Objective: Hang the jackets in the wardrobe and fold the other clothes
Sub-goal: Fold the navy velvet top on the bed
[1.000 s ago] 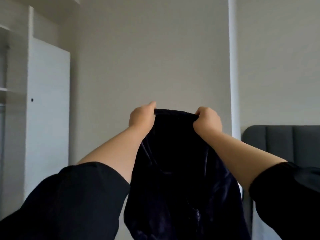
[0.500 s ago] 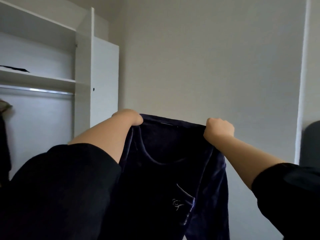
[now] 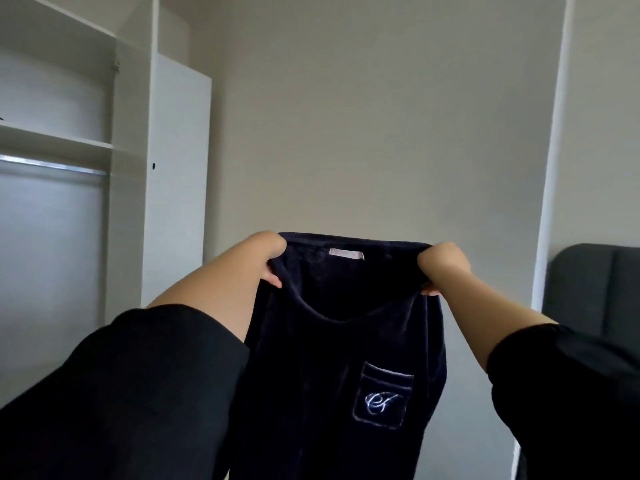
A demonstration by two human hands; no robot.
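Garment: a dark navy velvet top [image 3: 332, 368] hangs full length in front of the person, held up at chest height against the plain grey wall [image 3: 363, 116].
Detail on garment: a pale pink neck label [image 3: 347, 253] sits just under the stretched upper edge; a patch pocket with light stitching and a looping embroidered monogram [image 3: 382, 400] lies on the right-hand side of the cloth.
Left hand: the left hand [image 3: 266, 256] is closed around the left corner of the top's upper edge, fingers curled into the fabric.
Right hand: the right hand [image 3: 445, 266] is fisted on the right corner of the same edge, so the edge runs taut between both hands.
Sleeves: both forearms are bare, with black sleeves [image 3: 138, 393] pushed up near the elbows.
Wardrobe: the open white wardrobe [image 3: 131, 168] stands at the left, with a shelf [image 3: 55, 142] above a metal hanging rail [image 3: 52, 166]; the top is well apart from it.
Right edge: a dark grey padded headboard [image 3: 595, 289], probably of a bed, shows low at the right.
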